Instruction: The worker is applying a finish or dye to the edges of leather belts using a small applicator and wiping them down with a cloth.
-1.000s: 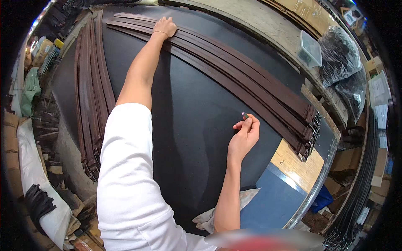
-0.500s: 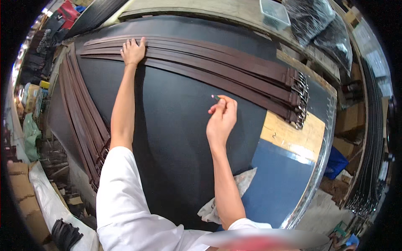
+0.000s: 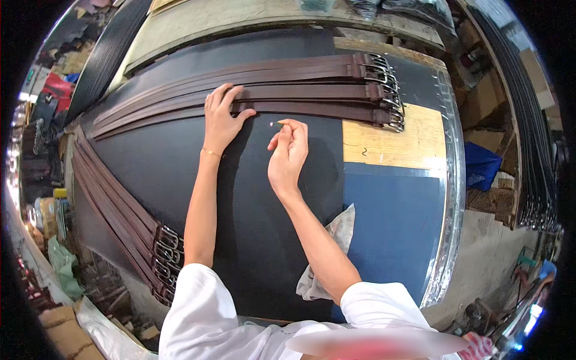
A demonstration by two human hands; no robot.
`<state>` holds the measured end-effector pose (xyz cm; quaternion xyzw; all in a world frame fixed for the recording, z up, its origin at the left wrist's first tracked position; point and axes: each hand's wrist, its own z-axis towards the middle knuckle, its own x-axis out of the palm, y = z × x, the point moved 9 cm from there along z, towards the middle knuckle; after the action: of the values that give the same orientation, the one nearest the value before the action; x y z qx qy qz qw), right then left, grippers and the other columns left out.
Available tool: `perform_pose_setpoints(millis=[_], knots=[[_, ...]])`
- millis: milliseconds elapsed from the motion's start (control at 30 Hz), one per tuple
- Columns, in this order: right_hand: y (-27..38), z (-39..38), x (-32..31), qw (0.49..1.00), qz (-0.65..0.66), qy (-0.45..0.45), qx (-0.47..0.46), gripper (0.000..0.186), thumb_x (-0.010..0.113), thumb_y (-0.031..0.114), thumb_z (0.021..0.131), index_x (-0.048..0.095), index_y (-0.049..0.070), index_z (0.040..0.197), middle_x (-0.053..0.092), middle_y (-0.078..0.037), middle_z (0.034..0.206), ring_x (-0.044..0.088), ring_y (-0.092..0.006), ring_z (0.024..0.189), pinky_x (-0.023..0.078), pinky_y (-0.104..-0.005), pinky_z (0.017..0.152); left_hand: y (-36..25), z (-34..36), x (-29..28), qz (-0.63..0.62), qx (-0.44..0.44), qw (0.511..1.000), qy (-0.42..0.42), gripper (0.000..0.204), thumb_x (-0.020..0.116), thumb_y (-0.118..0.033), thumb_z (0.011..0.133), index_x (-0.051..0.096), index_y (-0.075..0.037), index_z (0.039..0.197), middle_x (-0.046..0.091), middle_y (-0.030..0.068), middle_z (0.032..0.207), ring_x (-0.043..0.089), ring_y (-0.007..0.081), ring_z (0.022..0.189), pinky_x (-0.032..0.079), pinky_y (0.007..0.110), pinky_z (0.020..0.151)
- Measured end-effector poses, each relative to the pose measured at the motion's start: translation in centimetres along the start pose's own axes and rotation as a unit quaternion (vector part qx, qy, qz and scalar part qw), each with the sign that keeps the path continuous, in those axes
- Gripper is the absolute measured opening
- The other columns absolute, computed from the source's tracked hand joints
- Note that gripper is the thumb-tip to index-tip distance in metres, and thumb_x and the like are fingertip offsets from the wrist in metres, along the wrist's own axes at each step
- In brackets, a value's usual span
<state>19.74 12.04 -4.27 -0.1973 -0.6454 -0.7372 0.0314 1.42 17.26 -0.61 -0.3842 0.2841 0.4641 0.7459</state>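
Several dark brown leather belts (image 3: 306, 93) lie side by side in stacks across the table, their metal buckles (image 3: 393, 111) at the right end. My left hand (image 3: 222, 123) rests on the belts near their middle, fingers spread and thumb out to the right, gripping nothing. Just below the nearest stack is my right hand (image 3: 289, 159), closed in a pinch round a small slim stick (image 3: 279, 124) with a pale tip, too small to name more exactly. The stick is apart from the belts. A second bundle of brown belts (image 3: 114, 198) lies at the left, buckles toward me.
The black table top (image 3: 276, 252) carries a yellowish board (image 3: 396, 135) and a blue sheet (image 3: 393, 222) at the right. A crumpled grey cloth (image 3: 342, 231) lies under my right forearm. Dark straps (image 3: 537, 156) hang at the far right. A wooden ledge (image 3: 234, 30) runs along the back.
My left hand has slid right along the belts, from near their left ends to about the middle. The view has shifted and turned. My right hand still pinches the stick.
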Motion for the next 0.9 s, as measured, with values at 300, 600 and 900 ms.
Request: perform_pose_setpoints(millis=[300, 600, 900], knots=[[0.2, 0.2, 0.4, 1.0, 0.001, 0.012, 0.0, 0.019, 0.043, 0.01, 0.105, 0.058, -0.002, 0.104, 0.051, -0.006, 0.098, 0.052, -0.0088, 0.065, 0.046, -0.0243, 0.057, 0.1, -0.3, 0.2, 0.04, -0.025, 0.998, -0.032, 0.061, 0.086, -0.035, 0.07, 0.064, -0.008, 0.119, 0.057, 0.0129, 0.128, 0.049, 0.0328, 0.125, 0.036, 0.048, 0.107], [-2.8, 1.6, -1.1, 0.998, 0.017, -0.063, 0.02, 0.023, 0.052, 0.013, 0.105, 0.065, -0.006, 0.108, 0.064, -0.007, 0.085, 0.059, -0.0116, 0.065, 0.052, -0.0248, 0.062, -0.2, -6.7, -4.3, 0.009, -0.192, 0.98, -0.061, 0.05, 0.071, -0.034, 0.084, 0.059, -0.001, 0.12, 0.047, 0.0219, 0.134, 0.046, 0.0408, 0.128, 0.034, 0.055, 0.111], [-2.8, 2.7, 1.3, 0.982, 0.109, 0.142, 0.055, 0.022, 0.065, 0.01, 0.098, 0.069, -0.007, 0.11, 0.07, -0.01, 0.09, 0.06, -0.0108, 0.064, 0.057, -0.0265, 0.06, -17.2, -37.6, -26.2, 0.089, -0.32, 0.94, -0.079, 0.019, 0.073, -0.014, 0.083, 0.066, -0.001, 0.095, 0.061, 0.0127, 0.106, 0.057, 0.0328, 0.106, 0.046, 0.043, 0.095]])
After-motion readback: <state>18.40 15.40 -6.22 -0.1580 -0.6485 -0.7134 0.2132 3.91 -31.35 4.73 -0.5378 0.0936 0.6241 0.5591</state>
